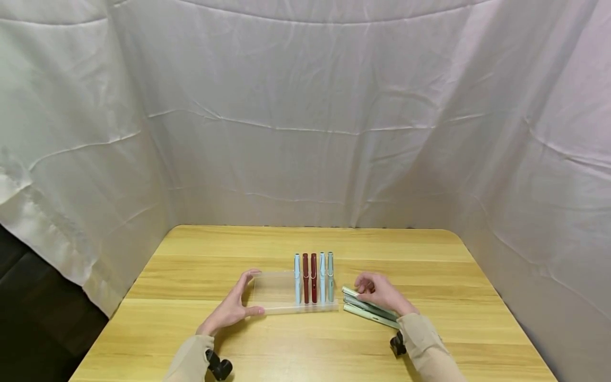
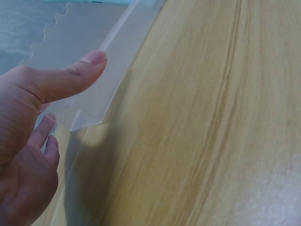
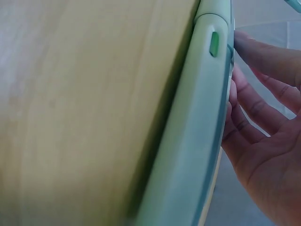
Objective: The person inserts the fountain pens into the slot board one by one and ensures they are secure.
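My left hand (image 1: 233,306) grips the left end of a clear plastic pen tray (image 1: 274,291), thumb on the front ledge and fingers at the back edge. The tray's notched side (image 2: 44,33) shows in the left wrist view. Toward its right end stand pens in a row: a light blue pen (image 1: 297,278), two dark red pens (image 1: 306,278), another light blue pen (image 1: 322,278) and a grey-green pen (image 1: 330,278). My right hand (image 1: 380,293), fingers bent, is at several green pens (image 1: 365,312) lying right of the tray; pens hide its fingertips in the right wrist view (image 3: 188,117).
A wooden table (image 1: 296,350) carries everything. Pale fabric curtains (image 1: 305,159) hang behind it and on both sides. Black wrist cameras (image 1: 219,366) sit on both wrists. Something dark (image 1: 38,313) lies beyond the table's left edge.
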The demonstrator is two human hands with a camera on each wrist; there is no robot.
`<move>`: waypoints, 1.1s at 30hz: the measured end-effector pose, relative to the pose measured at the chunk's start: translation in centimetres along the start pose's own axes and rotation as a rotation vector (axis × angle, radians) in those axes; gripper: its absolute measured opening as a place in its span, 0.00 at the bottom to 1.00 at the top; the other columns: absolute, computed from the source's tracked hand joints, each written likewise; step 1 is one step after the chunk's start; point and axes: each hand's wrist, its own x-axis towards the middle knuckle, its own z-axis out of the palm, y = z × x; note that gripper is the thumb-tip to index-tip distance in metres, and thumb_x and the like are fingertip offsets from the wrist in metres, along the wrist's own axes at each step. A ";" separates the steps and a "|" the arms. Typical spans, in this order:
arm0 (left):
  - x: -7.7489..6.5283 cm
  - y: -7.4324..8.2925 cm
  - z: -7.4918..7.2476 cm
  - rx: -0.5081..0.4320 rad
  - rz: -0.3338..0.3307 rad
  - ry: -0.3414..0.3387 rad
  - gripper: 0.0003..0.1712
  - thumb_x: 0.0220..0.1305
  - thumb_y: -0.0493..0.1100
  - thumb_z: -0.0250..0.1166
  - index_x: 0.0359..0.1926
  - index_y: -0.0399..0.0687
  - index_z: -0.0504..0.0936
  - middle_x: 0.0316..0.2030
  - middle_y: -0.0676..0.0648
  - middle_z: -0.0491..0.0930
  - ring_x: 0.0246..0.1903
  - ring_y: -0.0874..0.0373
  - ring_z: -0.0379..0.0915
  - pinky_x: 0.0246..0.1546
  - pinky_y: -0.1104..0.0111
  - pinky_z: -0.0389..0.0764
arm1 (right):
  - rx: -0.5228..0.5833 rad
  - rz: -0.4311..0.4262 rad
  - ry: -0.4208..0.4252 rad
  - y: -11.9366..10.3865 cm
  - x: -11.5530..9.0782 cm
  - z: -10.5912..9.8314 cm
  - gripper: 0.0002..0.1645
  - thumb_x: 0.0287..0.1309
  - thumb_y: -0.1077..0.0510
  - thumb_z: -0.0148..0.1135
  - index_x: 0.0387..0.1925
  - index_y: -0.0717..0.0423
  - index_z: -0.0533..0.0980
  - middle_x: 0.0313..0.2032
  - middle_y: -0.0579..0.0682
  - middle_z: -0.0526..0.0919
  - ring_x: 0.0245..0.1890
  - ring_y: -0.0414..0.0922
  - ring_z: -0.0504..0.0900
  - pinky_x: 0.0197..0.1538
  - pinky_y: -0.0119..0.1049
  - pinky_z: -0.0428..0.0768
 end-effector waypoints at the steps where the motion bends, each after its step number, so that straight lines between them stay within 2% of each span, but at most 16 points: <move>1: 0.0 0.0 0.0 0.000 0.001 0.000 0.55 0.50 0.40 0.78 0.75 0.43 0.55 0.77 0.33 0.51 0.77 0.28 0.40 0.73 0.30 0.41 | -0.002 -0.005 -0.002 0.0 0.0 0.0 0.11 0.58 0.66 0.70 0.42 0.61 0.78 0.32 0.50 0.82 0.29 0.34 0.76 0.31 0.25 0.78; 11: 0.1 0.1 -0.1 0.005 0.009 0.001 0.56 0.50 0.39 0.78 0.75 0.42 0.55 0.77 0.32 0.52 0.77 0.28 0.41 0.73 0.30 0.42 | -0.024 0.010 -0.019 -0.3 0.2 0.0 0.10 0.59 0.67 0.67 0.42 0.62 0.77 0.30 0.49 0.81 0.27 0.33 0.73 0.30 0.25 0.75; 17: 0.1 0.0 0.0 -0.001 0.005 0.004 0.55 0.50 0.40 0.78 0.74 0.44 0.56 0.77 0.33 0.52 0.77 0.29 0.41 0.73 0.30 0.42 | -0.077 0.042 -0.003 -0.8 0.4 0.1 0.11 0.55 0.68 0.67 0.40 0.60 0.77 0.28 0.47 0.80 0.25 0.34 0.72 0.28 0.25 0.73; 26: 0.1 0.0 0.0 0.000 0.005 0.000 0.55 0.50 0.40 0.78 0.74 0.44 0.55 0.77 0.32 0.51 0.77 0.28 0.41 0.73 0.29 0.42 | -0.137 0.065 0.014 -0.8 0.7 0.6 0.14 0.52 0.66 0.73 0.40 0.59 0.77 0.27 0.45 0.77 0.26 0.35 0.71 0.29 0.25 0.72; 33: 0.0 0.0 0.0 -0.001 -0.006 0.000 0.56 0.50 0.41 0.78 0.75 0.43 0.55 0.77 0.32 0.50 0.77 0.28 0.41 0.73 0.29 0.42 | -0.152 0.072 0.018 -0.7 0.6 0.7 0.14 0.53 0.65 0.73 0.40 0.58 0.77 0.27 0.45 0.77 0.26 0.35 0.70 0.30 0.25 0.71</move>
